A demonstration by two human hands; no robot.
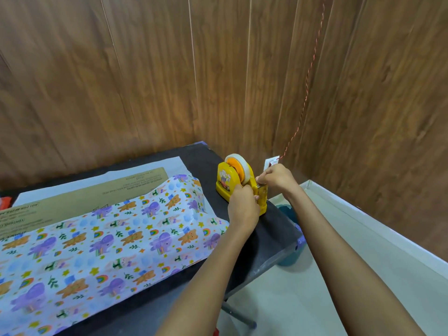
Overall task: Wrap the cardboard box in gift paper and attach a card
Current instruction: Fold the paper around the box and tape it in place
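Bracing the dispenser (pixel 228 183) at the table's (pixel 266 238) far right corner in the left hand's (pixel 242 204) grip, pinching tape (pixel 240 166) with the right hand (pixel 278 178); best drawn short, then snapped down across the cutter (pixel 262 190).

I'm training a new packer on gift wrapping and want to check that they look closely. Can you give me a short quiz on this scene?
1. True or false: the gift paper fully covers the cardboard box.
2. Both the left hand and the right hand are at: A the tape dispenser, B scissors, C a ruler.
3. Fill in: the dispenser stands on the black table to the ___ of the box.
Key: 1 false, the box's far side is bare; 2 A; 3 right.
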